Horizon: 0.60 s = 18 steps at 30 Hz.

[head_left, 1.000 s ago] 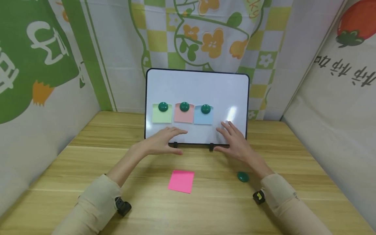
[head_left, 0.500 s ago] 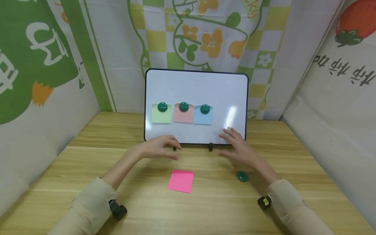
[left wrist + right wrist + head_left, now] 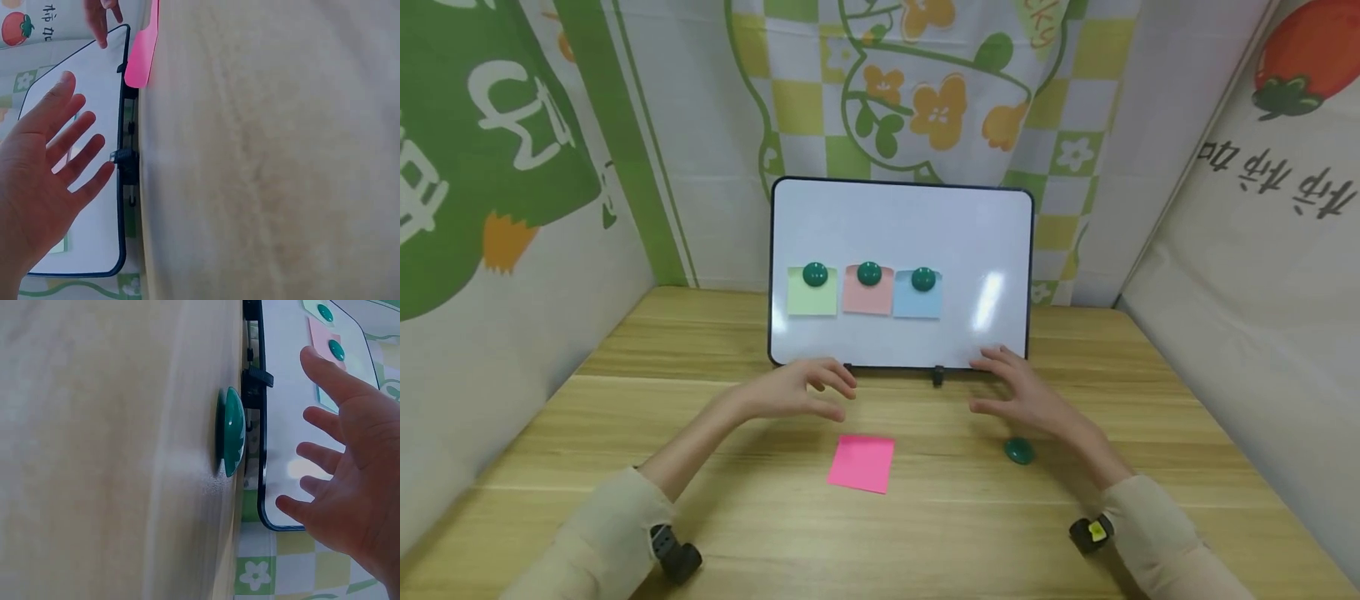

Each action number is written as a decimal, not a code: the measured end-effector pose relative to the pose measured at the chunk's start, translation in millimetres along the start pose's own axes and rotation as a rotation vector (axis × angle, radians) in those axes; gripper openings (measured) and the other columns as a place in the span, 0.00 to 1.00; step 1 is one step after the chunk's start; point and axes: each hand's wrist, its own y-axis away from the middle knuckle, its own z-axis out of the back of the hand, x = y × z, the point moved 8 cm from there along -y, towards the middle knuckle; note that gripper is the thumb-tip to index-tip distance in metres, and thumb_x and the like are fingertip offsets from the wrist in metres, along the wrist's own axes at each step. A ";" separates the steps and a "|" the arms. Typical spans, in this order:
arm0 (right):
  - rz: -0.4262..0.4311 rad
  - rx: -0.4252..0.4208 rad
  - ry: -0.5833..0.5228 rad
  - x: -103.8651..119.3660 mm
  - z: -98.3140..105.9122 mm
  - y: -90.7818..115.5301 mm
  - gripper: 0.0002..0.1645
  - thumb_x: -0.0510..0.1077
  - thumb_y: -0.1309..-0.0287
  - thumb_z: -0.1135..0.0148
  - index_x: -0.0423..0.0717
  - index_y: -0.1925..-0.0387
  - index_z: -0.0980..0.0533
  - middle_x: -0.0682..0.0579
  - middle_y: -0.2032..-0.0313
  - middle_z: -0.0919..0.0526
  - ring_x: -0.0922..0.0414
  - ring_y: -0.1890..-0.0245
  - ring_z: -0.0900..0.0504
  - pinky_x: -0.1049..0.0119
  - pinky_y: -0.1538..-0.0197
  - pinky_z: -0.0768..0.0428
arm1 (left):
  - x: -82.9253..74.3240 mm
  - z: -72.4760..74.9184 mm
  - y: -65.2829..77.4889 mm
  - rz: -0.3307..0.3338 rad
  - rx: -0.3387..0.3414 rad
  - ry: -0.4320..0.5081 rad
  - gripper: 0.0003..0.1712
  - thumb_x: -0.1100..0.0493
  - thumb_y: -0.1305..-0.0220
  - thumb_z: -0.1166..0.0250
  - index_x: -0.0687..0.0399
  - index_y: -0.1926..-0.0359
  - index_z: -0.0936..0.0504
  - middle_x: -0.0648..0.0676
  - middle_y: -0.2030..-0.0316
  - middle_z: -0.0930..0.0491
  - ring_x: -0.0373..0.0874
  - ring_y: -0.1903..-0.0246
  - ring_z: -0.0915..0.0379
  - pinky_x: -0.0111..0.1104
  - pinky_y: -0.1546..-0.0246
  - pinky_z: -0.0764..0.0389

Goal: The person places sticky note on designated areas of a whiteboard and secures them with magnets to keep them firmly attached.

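Observation:
My left hand (image 3: 793,389) hovers over the table left of centre, fingers spread and holding nothing, as the left wrist view also shows. Just in front of it on the table lies a bright pink sticky note (image 3: 862,463). My right hand (image 3: 1026,393) is raised on the other side, its fingers apart with nothing in them. Close below that hand, a round green magnet (image 3: 1019,451) lies on the wood; it appears in profile in the right wrist view. Behind both hands stands a whiteboard (image 3: 895,221) with a light green note (image 3: 812,303), a salmon-pink note (image 3: 868,300) and a blue note (image 3: 917,307).
Each note on the board has a green magnet (image 3: 869,273) over its upper part. Black stand feet (image 3: 938,376) stick out under the board's lower edge. Printed cloth (image 3: 700,150) hangs at the back and both sides of the wooden table (image 3: 760,533).
Both hands have drawn back from the whiteboard toward the person and moved farther apart. The pink note and the loose magnet stay where they were.

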 end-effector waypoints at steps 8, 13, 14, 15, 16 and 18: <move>-0.021 0.030 -0.015 -1.3 -1.0 10.6 0.41 0.58 0.43 0.31 0.46 0.32 0.31 0.40 0.25 0.44 0.35 0.24 0.51 0.31 0.30 0.49 | 5.4 -8.2 3.3 0.005 -0.024 0.046 0.18 0.49 0.38 0.30 0.51 0.50 0.14 0.48 0.45 0.20 0.48 0.42 0.27 0.48 0.41 0.25; -0.018 0.051 -0.036 -0.7 -1.2 19.3 0.41 0.57 0.44 0.29 0.48 0.33 0.30 0.40 0.25 0.44 0.35 0.24 0.53 0.30 0.30 0.50 | 11.0 -13.8 2.1 0.015 -0.034 0.044 0.15 0.51 0.39 0.29 0.50 0.53 0.12 0.48 0.46 0.19 0.48 0.42 0.27 0.47 0.42 0.24; -0.020 0.057 -0.043 -0.5 -1.5 20.9 0.41 0.57 0.44 0.29 0.48 0.33 0.30 0.40 0.25 0.44 0.35 0.24 0.53 0.29 0.30 0.50 | 11.6 -14.5 2.0 0.015 -0.034 0.042 0.15 0.51 0.40 0.29 0.50 0.53 0.12 0.48 0.46 0.19 0.48 0.42 0.27 0.46 0.42 0.23; -0.016 0.063 -0.043 -0.2 -1.8 22.3 0.41 0.58 0.44 0.29 0.49 0.32 0.31 0.40 0.25 0.44 0.35 0.24 0.53 0.29 0.31 0.50 | 12.2 -15.1 1.9 0.018 -0.033 0.042 0.15 0.52 0.40 0.29 0.50 0.53 0.12 0.48 0.46 0.19 0.49 0.42 0.27 0.46 0.42 0.23; -0.015 0.068 -0.045 -0.1 -2.2 23.4 0.41 0.58 0.44 0.29 0.49 0.32 0.31 0.40 0.25 0.44 0.35 0.24 0.53 0.29 0.31 0.50 | 12.5 -15.6 2.0 0.019 -0.032 0.043 0.15 0.52 0.40 0.29 0.50 0.53 0.12 0.49 0.46 0.19 0.49 0.42 0.27 0.46 0.42 0.23; -0.012 0.078 -0.044 -0.2 -2.9 25.1 0.42 0.59 0.45 0.29 0.49 0.32 0.31 0.40 0.25 0.44 0.35 0.24 0.52 0.29 0.31 0.50 | 12.8 -16.4 2.0 0.020 -0.030 0.049 0.14 0.53 0.39 0.29 0.50 0.53 0.12 0.49 0.46 0.19 0.49 0.41 0.28 0.46 0.41 0.24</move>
